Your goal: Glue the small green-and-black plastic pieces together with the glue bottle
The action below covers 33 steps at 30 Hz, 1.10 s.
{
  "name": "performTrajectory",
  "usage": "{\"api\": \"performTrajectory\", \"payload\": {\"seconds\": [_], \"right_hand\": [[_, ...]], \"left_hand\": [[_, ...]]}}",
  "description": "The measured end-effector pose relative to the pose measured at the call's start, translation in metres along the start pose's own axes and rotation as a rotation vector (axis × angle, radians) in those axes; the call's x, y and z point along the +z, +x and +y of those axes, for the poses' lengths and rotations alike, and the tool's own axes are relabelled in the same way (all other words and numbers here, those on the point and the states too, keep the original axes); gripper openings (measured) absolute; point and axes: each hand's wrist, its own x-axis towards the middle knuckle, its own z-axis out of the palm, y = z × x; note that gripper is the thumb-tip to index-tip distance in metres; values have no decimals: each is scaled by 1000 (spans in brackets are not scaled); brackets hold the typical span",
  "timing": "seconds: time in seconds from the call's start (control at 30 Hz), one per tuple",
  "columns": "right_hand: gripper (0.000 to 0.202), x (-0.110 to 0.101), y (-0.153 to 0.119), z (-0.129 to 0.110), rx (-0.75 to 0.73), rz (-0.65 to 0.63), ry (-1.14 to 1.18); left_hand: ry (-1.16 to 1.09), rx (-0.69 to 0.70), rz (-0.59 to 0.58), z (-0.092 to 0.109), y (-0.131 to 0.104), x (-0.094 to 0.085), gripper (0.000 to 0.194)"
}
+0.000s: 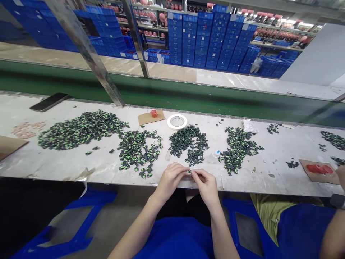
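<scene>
My left hand (172, 178) and my right hand (205, 182) meet over the table's front edge, fingers pinched together. Between their fingertips is a small dark green part (189, 171), which both hands grip. Just beyond lies a pile of small dark green pieces (185, 139). To its left is a pile of black and bright green parts (138, 149), and to its right another such pile (237, 149). A small clear bottle with a blue tip (215, 155) lies near my right hand.
White tape roll (177, 122) and red cap on cardboard (153, 113) stand behind the piles. A bigger pile (81, 129) and a phone (50, 102) are at left. At right are red items (319, 168) and another person's arm (334, 233). Blue stools (81, 216) flank me.
</scene>
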Motion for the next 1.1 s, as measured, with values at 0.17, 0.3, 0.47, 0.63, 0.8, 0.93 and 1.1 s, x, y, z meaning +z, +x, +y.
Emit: {"api": "performTrajectory", "payload": {"seconds": [0.17,0.3,0.47,0.63,0.8,0.93,1.1], "right_hand": [[21,-4,-2,-8,-90,-52,-96],[21,-7,-4,-14,-149,-100,-111],[17,-8,-6,-16,-269,-55,-183],[13,-8,-8,-17,-377,-13,-233],[11,-8,-8,-16,-476,-17,-278],[11,-11,-7,-15,-469,-68,-300],[9,-15,-5,-18,-427,-120,-297]], "left_hand": [[-58,40,-11,3,1,-4,21],[-144,62,-22,8,2,-6,19],[-237,-36,-27,14,1,-6,18],[-314,-189,-18,21,-1,-7,16],[-334,-286,1,29,-1,-6,13],[-330,-326,19,30,-2,-5,13],[-318,-318,22,33,0,-6,13]]}}
